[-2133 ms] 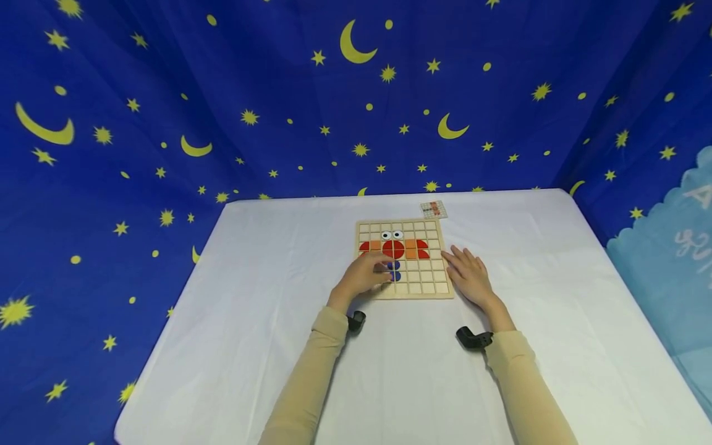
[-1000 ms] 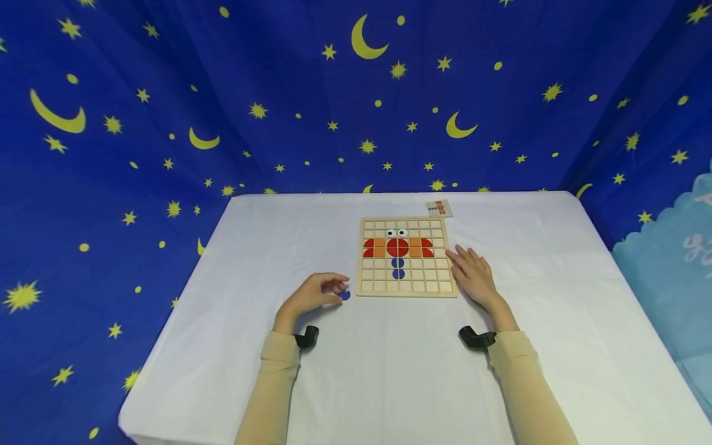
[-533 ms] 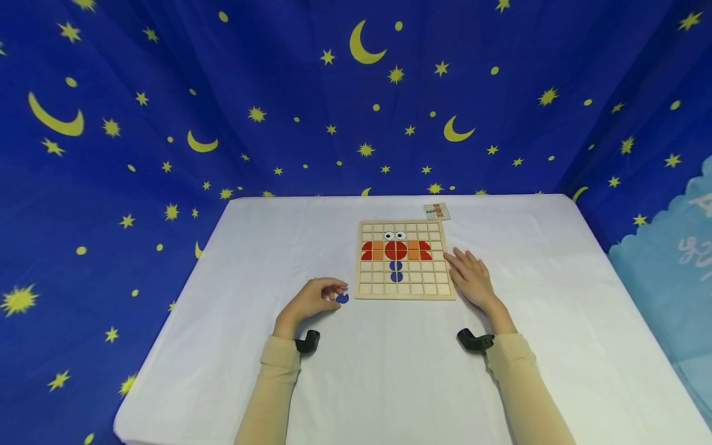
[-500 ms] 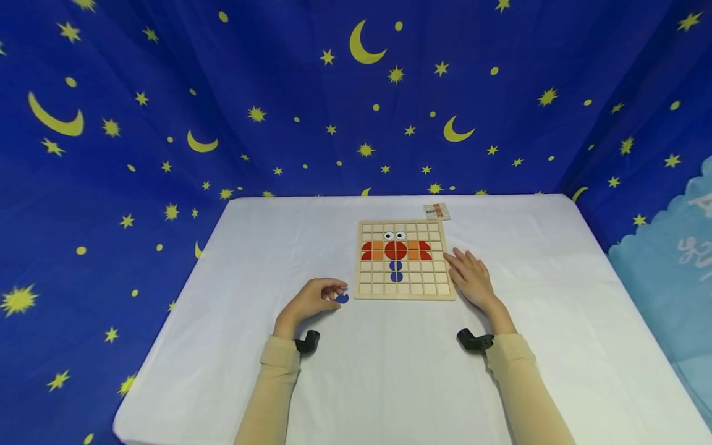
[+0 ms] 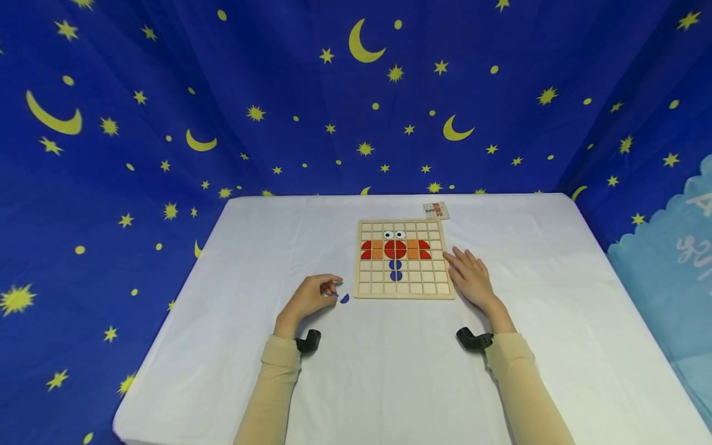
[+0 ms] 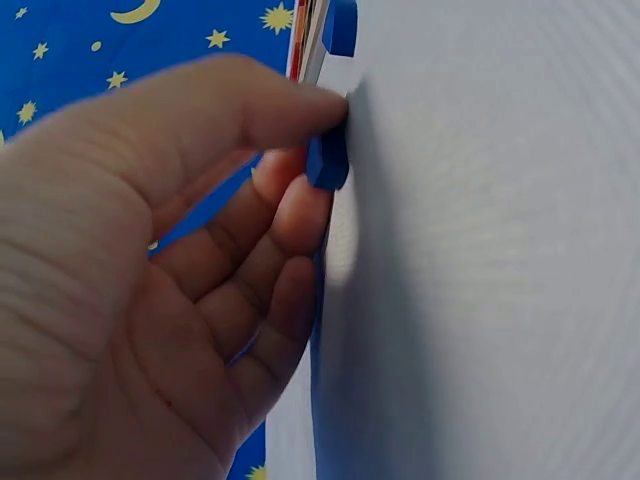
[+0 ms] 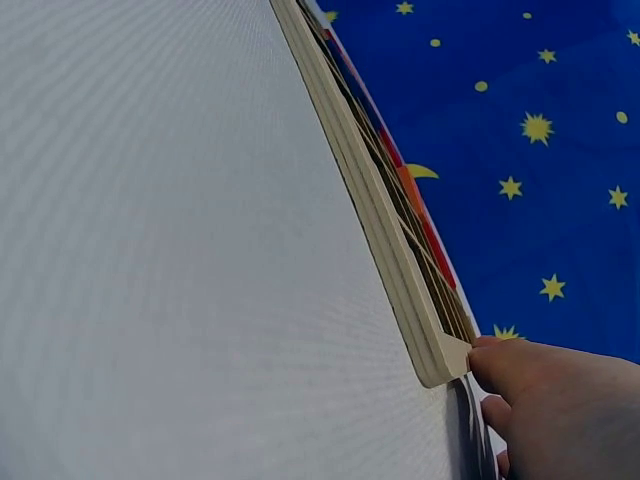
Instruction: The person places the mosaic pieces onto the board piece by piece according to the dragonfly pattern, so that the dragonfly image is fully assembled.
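Observation:
My left hand (image 5: 313, 296) pinches a small blue tile (image 6: 328, 160) between thumb and fingers, low over the white cloth. Just right of those fingertips a second blue tile (image 5: 345, 298), rounded on one side, lies on the cloth. The square wooden grid board (image 5: 369, 288) sits in the middle, with red, orange and blue tiles and two eye tiles set in its cells. Two rounded blue shapes (image 5: 395, 275) stand below the red circle (image 5: 395, 250). At the board's right side my right hand (image 5: 471, 278) rests with extended fingers, touching the frame's edge.
A small pattern card (image 5: 436, 211) lies behind the board's far right corner. The white-covered table (image 5: 250, 247) meets a blue curtain (image 5: 311, 93) with stars and moons at its far side. Black wrist mounts (image 5: 474, 339) sit below both hands.
My left hand has moved from over the board to the cloth at its left. There the two blue tiles, together before, are now apart, one pinched. The right hand stays at the board.

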Tool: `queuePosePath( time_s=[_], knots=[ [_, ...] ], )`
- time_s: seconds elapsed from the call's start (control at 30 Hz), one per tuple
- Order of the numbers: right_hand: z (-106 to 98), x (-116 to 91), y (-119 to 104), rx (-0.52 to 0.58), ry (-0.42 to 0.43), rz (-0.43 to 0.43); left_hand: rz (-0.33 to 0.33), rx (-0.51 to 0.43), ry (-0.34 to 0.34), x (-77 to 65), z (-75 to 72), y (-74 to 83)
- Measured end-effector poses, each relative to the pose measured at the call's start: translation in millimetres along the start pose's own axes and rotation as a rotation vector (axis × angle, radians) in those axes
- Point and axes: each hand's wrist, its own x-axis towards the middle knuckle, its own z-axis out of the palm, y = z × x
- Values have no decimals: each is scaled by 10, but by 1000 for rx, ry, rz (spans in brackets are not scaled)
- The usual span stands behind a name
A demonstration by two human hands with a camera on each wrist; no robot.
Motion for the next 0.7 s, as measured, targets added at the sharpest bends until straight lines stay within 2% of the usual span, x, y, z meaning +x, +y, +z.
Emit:
queuePosePath(
  time_s=[0.07,0.37,0.53,0.7],
  knots=[
    [-3,3,0,0,2,-2,-15,1,13,6,0,-10],
    [-6,1,4,0,4,-7,-7,1,69,16,5,-54],
    [-5,0,-3,6,-2,-4,17,-29,15,-8,-28,-60],
    [-6,3,-9,7,2,1,-9,-42,-48,-34,-63,-29]
  ],
)
